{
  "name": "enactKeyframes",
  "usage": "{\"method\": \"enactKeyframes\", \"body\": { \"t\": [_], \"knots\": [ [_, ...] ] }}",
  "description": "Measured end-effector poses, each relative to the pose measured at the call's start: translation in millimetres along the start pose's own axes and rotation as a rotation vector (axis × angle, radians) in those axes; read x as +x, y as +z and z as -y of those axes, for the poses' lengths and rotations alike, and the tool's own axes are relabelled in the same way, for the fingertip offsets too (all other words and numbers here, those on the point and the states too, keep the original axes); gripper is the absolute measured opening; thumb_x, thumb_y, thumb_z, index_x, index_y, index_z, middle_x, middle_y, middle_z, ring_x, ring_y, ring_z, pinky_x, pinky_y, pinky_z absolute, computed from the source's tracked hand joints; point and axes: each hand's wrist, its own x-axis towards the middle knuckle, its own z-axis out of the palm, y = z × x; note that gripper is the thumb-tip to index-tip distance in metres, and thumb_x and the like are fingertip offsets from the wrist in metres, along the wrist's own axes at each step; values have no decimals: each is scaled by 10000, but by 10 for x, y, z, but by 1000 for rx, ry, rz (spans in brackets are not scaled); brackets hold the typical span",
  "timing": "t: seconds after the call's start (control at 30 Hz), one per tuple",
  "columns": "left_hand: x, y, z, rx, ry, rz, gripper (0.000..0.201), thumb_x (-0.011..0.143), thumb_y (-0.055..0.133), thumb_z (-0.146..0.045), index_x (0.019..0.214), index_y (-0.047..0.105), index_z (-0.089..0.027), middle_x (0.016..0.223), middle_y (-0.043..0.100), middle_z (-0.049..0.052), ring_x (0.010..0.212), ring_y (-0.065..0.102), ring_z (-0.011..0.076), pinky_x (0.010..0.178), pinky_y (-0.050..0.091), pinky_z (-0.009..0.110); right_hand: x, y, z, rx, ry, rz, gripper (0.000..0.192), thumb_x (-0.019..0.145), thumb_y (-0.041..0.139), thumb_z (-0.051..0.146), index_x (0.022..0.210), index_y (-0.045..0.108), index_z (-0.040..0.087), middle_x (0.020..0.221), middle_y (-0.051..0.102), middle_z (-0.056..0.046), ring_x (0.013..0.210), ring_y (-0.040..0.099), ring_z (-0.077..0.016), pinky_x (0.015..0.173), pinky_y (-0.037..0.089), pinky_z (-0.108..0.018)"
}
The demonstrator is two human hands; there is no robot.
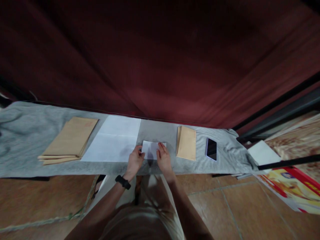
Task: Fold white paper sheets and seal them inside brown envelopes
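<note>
A small white folded paper (150, 150) lies on the grey cloth in front of me. My left hand (135, 160) grips its left edge, thumb on top and fingers curled at the side. On its right side rests my right hand (163, 158), fingers stretched out and lying on the paper. Left of my hands is a large white sheet (112, 140) with a crease across it. A stack of brown envelopes (72, 136) sits farther left. Smaller tan envelopes (187, 143) lie to the right of my right hand.
A phone (211, 149) with a dark screen lies at the right on the grey cloth (232, 150). A dark red curtain (160, 66) hangs behind the surface. Dark metal bars (277, 106) and a red and yellow box (292, 186) are at the far right.
</note>
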Motion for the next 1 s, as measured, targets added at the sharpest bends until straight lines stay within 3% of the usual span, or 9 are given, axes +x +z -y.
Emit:
{"method": "enactKeyframes", "body": {
  "t": [0.17, 0.27, 0.37, 0.43, 0.5, 0.6, 0.7, 1.0],
  "knots": [
    [-72, -73, -71, 320, 84, 51, 397, 837, 558, -178, 1231, 600, -180, 853, 713, 55, 768, 697, 227, 730, 528, 318, -77, 126, 67, -195, -129, 125, 501, 1046, 429, 323, 1520, 442, 160, 1566, 453, -150, 1466, 389, -264, 1184, 333, -473],
    [-213, -74, -201, 586, 226, 12, 370, 916, 456, -171, 1253, 605, -151, 1057, 714, 144, 897, 702, 264, 816, 542, 374, -108, 148, 47, -250, -140, 140, 535, 1052, 418, 352, 1545, 400, 145, 1594, 409, -150, 1484, 360, -271, 1197, 304, -465],
    [-316, 49, -326, 713, 476, -18, 363, 975, 380, -201, 1232, 630, -143, 1188, 677, 179, 1108, 651, 296, 985, 505, 445, -130, 154, 21, -280, -163, 160, 545, 1046, 404, 315, 1556, 377, 125, 1612, 375, -158, 1499, 327, -274, 1204, 288, -472],
    [-314, 179, -340, 701, 638, 42, 415, 1000, 357, -238, 1335, 577, -134, 1340, 626, 174, 1295, 556, 295, 1098, 444, 471, -136, 160, 5, -305, -189, 186, 577, 1021, 429, 275, 1567, 349, 105, 1619, 353, -172, 1510, 299, -276, 1215, 272, -478],
    [-264, 300, -277, 702, 709, 95, 488, 1021, 333, -306, 1431, 498, -100, 1477, 541, 175, 1437, 425, 292, 1169, 380, 494, -133, 170, -9, -321, -200, 206, 611, 1001, 439, 248, 1581, 314, 100, 1624, 343, -174, 1515, 285, -269, 1228, 259, -472],
    [-162, 398, -101, 739, 662, 96, 584, 1032, 311, -417, 1472, 460, -63, 1520, 502, 188, 1485, 365, 288, 1210, 327, 501, -118, 187, -18, -314, -178, 204, 586, 1010, 372, 202, 1588, 307, 129, 1626, 352, -141, 1513, 295, -241, 1233, 257, -456],
    [-108, 412, 36, 766, 610, 84, 589, 1038, 280, -406, 1496, 444, -75, 1555, 468, 167, 1505, 335, 265, 1235, 286, 484, -114, 201, -14, -312, -151, 190, 562, 1019, 321, 169, 1580, 330, 131, 1619, 367, -132, 1508, 311, -228, 1231, 256, -451],
    [-154, 442, 111, 809, 529, -17, 595, 1020, 294, -329, 1519, 394, -21, 1587, 401, 189, 1514, 311, 290, 1238, 267, 497, -205, 142, -132, -370, -87, 74, 540, 1069, 315, 292, 1554, 352, 58, 1594, 390, -190, 1493, 339, -268, 1199, 282, -489]
  ]
}}
